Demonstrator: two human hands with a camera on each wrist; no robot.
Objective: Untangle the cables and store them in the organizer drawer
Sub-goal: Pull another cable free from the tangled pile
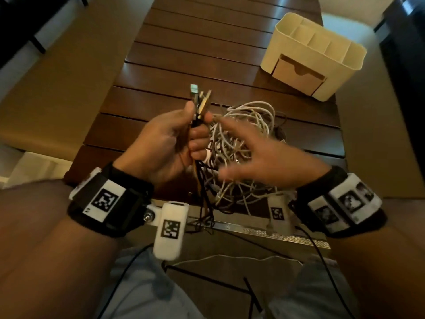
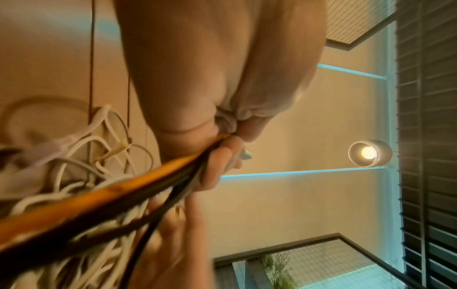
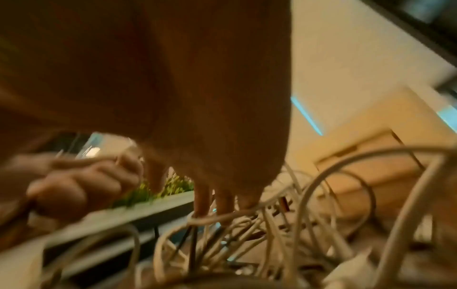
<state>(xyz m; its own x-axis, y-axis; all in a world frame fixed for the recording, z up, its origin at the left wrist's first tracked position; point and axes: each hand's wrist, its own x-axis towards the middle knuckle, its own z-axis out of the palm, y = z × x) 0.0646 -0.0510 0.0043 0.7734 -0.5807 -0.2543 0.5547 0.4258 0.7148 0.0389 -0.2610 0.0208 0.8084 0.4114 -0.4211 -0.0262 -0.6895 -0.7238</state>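
Above the near edge of the slatted wooden table (image 1: pixel 207 49), the left hand (image 1: pixel 165 143) is curled round a bundle of cable ends (image 1: pixel 199 100), thumb pressed on one side and fingers wrapped on the other, so that several plugs stick up past the fingertips. From the left wrist view, an orange cable (image 2: pixel 103 193) and some dark ones run out of that fist and down toward the camera. Just to its right, the right hand (image 1: pixel 266 157) is spread with fingers straight and apart, palm over the tangled heap of white and dark cables (image 1: pixel 243 143) lying on the table; it is blurred in the head view. From the right wrist view its fingertips (image 3: pixel 223 203) reach down among the white loops, but whether they grip any strand cannot be told. Farther back on the right side of the table stands the cream organizer (image 1: pixel 315 54), well apart from both hands, its front drawer (image 1: pixel 296 74) pushed in.
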